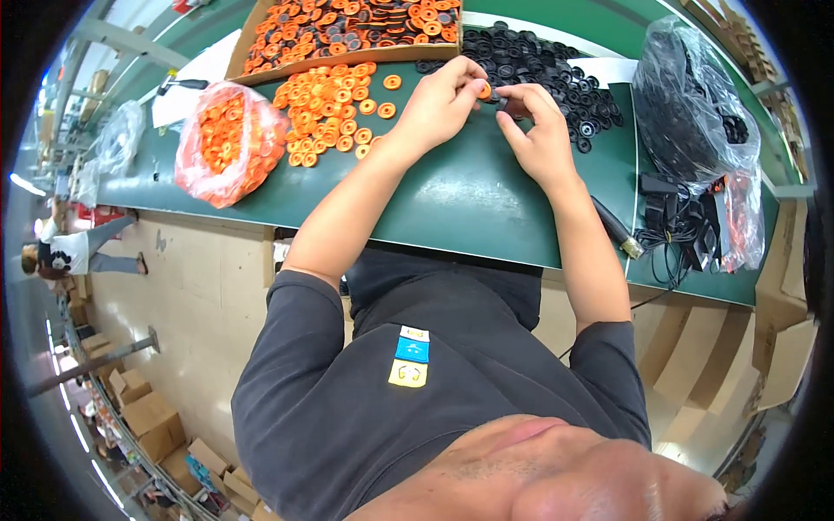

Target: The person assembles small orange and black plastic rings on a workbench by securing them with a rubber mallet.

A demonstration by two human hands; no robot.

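Note:
Over the green table, my left hand point(445, 102) pinches an orange ring-shaped plastic part point(484, 89) between its fingertips. Close beside it, my right hand point(540, 130) holds a small black round part point(501, 103) between thumb and fingers. The two parts are a short way apart or just touching; I cannot tell which. Loose orange rings point(326, 108) lie spread to the left of my hands. A heap of black round parts point(573, 82) lies behind and to the right of my right hand.
A cardboard box point(347, 61) of orange-and-black parts stands at the back. An orange-filled plastic bag point(230, 143) is at left, a clear bag of black parts point(691, 104) at right. Near the right edge lie a black-handled tool point(617, 227) and cables point(673, 230). A person point(82, 247) walks far left.

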